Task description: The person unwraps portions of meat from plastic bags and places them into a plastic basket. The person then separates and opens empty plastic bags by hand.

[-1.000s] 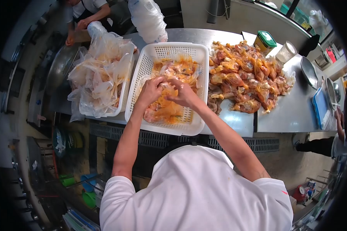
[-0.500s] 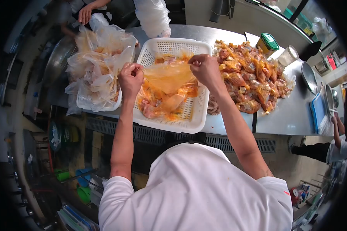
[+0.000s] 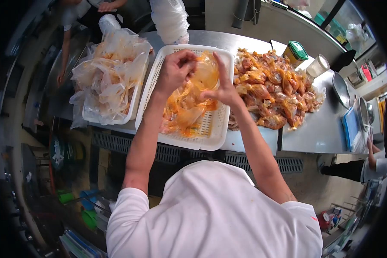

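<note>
My left hand (image 3: 174, 74) is over the white perforated basket (image 3: 217, 139), with its fingers curled in a pinch on a clear plastic bag (image 3: 207, 71) smeared with orange sauce. Facing it, my right hand (image 3: 223, 88) is open beside the bag, thumb and fingers spread wide apart. The bag sags between the two hands. Below them, pieces of orange-sauced raw meat (image 3: 172, 120) lie in the basket, partly covered by plastic film and by my hands.
Left of the basket stands a white tray (image 3: 112, 121) heaped with sauce-stained plastic bags (image 3: 109, 77). A large pile of bagged marinated meat (image 3: 275, 88) lies on the steel table at right. Behind it are a green-lidded tub (image 3: 296, 52) and a white container (image 3: 318, 66). Other people stand at far left and right.
The bag was stretched flat between both pinching hands. Now my left hand has moved right and up, the bag is gathered, and my right hand has opened off its edge.
</note>
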{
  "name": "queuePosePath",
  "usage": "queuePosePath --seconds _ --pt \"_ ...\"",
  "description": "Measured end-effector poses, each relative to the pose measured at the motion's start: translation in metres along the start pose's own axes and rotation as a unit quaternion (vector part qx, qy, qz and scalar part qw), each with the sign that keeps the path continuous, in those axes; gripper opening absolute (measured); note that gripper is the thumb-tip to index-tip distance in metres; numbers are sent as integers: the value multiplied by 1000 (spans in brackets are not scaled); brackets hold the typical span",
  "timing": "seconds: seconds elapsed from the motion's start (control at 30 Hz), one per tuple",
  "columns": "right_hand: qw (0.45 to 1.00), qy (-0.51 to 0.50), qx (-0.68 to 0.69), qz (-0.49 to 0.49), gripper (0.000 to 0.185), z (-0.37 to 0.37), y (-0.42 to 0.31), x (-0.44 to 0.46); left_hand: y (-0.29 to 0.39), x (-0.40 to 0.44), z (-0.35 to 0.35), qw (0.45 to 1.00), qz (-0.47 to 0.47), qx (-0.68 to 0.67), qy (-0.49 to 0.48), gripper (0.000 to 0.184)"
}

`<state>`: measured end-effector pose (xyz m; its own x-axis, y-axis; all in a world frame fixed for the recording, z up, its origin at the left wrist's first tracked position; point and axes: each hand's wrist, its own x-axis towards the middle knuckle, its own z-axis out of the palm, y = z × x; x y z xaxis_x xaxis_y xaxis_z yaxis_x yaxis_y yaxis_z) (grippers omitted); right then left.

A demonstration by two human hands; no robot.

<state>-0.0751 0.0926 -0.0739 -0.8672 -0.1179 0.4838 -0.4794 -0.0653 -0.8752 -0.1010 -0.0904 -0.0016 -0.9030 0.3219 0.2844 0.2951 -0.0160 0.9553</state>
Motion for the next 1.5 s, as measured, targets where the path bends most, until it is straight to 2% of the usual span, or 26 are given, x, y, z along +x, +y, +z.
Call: queuePosePath --seconds 0.17,0.23,0.27,0.33,0.37,0.43,0.47,0.53,0.57,0.6,0.67,0.7,0.8,0.87,0.9,1.0,1.07,1.1,1.13,1.2,1.23,1.33,1.4,1.43,1.47,1.5 --pt "996 17 65 55 52 25 38 -19 14 16 13 994 26 -95 47 8" --pt "977 60 175 110 22 35 27 -13 8 16 -5 979 57 -169 96 19" --pt "976 64 178 110 22 34 27 -10 5 15 -9 963 79 -224 127 27" --pt "955 -23 265 134 6 28 27 2 5 -2 -4 943 112 -250 192 36" --pt "955 -16 266 128 6 25 22 6 4 -10 0 914 148 -276 258 45" --pt "974 -64 -20 218 10 25 -7 15 -25 -29 16 935 135 -227 238 52" --pt "974 -63 -20 217 10 31 -1 12 -43 -33 21 942 130 -201 235 55" --pt "940 -131 -313 30 13 48 18 3 -76 -39 28 954 56 -157 249 51" --pt "933 -192 -283 117 18 51 4 0 -93 -40 26 953 -11 -141 268 44" --pt "931 -201 -284 112 18 53 11 -7 -118 -40 9 950 -6 -143 277 44" --pt "889 -292 -225 270 21 53 33 -18 -156 -33 -36 793 -247 -449 330 26" --pt "888 -302 -228 261 21 52 30 -20 -126 -25 -34 756 -286 -442 389 33" --pt "911 -278 -207 225 22 49 21 -24 -114 -27 -71 779 -183 -427 421 36" --pt "907 -273 -238 214 25 41 18 -26 -132 -27 -110 842 -67 -261 467 29" --pt "907 -271 -241 214 25 33 21 -29 -120 -29 -113 843 -67 -264 464 29" --pt "908 -241 -325 107 23 14 29 -37 -70 -37 -97 962 110 123 219 25" --pt "899 -262 -285 206 20 15 -1 -23 -48 -47 -52 941 167 293 -32 40" --pt "888 -263 -242 289 17 19 -19 -14 -45 -55 -34 901 128 406 -87 44" --pt "888 -264 -244 286 17 17 -4 -11 -62 -58 -37 900 130 407 -84 44" --pt "894 -312 -309 92 7 11 27 -10 -97 -64 -40 823 32 523 -219 41" --pt "894 -308 -312 92 7 8 31 -11 -97 -63 -45 823 36 522 -221 41" --pt "843 -168 -487 -157 17 1 34 -7 -68 -57 -45 880 -90 406 -231 32" --pt "931 -100 -348 -42 21 7 37 9 -40 -62 -33 940 -109 303 -109 25" --pt "964 -47 -257 -55 23 12 29 15 -33 -67 -22 940 -108 306 -111 25" --pt "964 -45 -257 -55 23 17 24 21 -29 -76 -7 986 -130 59 -88 23" --pt "997 -47 -46 37 20 21 23 27 -28 -79 5 969 -144 -193 -57 22"
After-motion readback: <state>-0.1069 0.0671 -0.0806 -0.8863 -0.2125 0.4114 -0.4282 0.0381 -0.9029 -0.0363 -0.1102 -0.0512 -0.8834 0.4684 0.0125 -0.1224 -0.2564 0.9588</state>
